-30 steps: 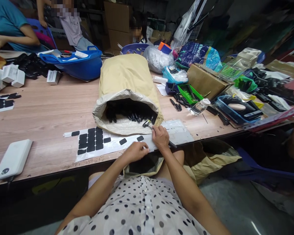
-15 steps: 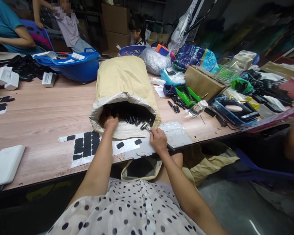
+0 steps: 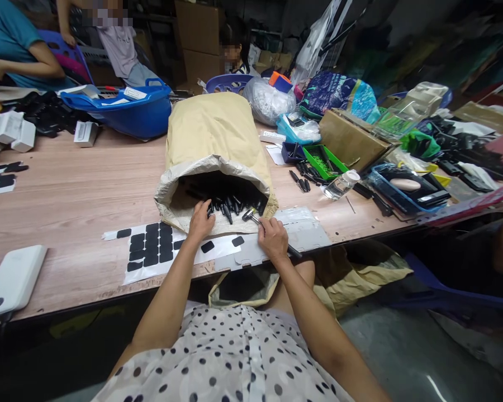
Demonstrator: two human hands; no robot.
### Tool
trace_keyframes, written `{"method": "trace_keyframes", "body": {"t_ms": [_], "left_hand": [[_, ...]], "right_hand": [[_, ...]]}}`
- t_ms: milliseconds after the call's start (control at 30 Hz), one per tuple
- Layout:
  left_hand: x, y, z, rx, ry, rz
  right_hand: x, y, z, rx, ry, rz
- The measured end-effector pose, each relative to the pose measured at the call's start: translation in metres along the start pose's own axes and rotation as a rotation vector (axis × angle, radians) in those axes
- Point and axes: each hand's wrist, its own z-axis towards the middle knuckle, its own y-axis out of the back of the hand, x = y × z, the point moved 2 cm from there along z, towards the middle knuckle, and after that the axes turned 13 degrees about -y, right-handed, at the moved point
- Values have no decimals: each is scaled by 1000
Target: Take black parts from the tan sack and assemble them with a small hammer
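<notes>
A tan sack (image 3: 216, 125) lies on its side with its pale rolled mouth facing me. Inside the opening are several black pen-like parts (image 3: 228, 209), some spilling onto the lower lip. At the left of this mouth my left hand (image 3: 201, 222) has its fingers closed around a black pen-like part, mostly covered by the fingers. My right hand (image 3: 273, 237) grips a small metal-headed hammer (image 3: 251, 216) by its dark handle, the head resting near the sack's lower right edge. Beneath the hands is a grey flat board (image 3: 305, 229).
Sheets with black rounded stickers (image 3: 151, 245) lie left of the board. A white power bank (image 3: 14, 282) sits at front left. Behind are a blue basin (image 3: 121, 120), a green tray (image 3: 324, 162) and a clear bottle (image 3: 341, 185). Co-workers (image 3: 20, 47) are across the table.
My left hand has drawn back from deeper inside the sack to its mouth, and several black parts now lie closer to the lip. My right hand keeps its grip on the hammer.
</notes>
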Motion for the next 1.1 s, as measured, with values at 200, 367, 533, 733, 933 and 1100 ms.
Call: {"method": "trace_keyframes", "body": {"t_ms": [200, 367, 533, 733, 933, 1100], "left_hand": [[-26, 9, -15, -208, -65, 96], [-59, -7, -7, -108, 49, 128], [-68, -12, 5, 4, 168, 178], [-58, 1, -21, 100, -207, 20], [-37, -6, -47, 192, -352, -75], [-31, -13, -43, 169, -347, -84]], "right_hand": [[0, -1, 0, 9, -6, -8], [-2, -1, 0, 22, 1, -20], [-2, -1, 1, 15, 2, -14], [0, -1, 0, 42, -21, -26], [0, 4, 6, 83, -45, 16], [1, 19, -2, 82, -92, 251]]}}
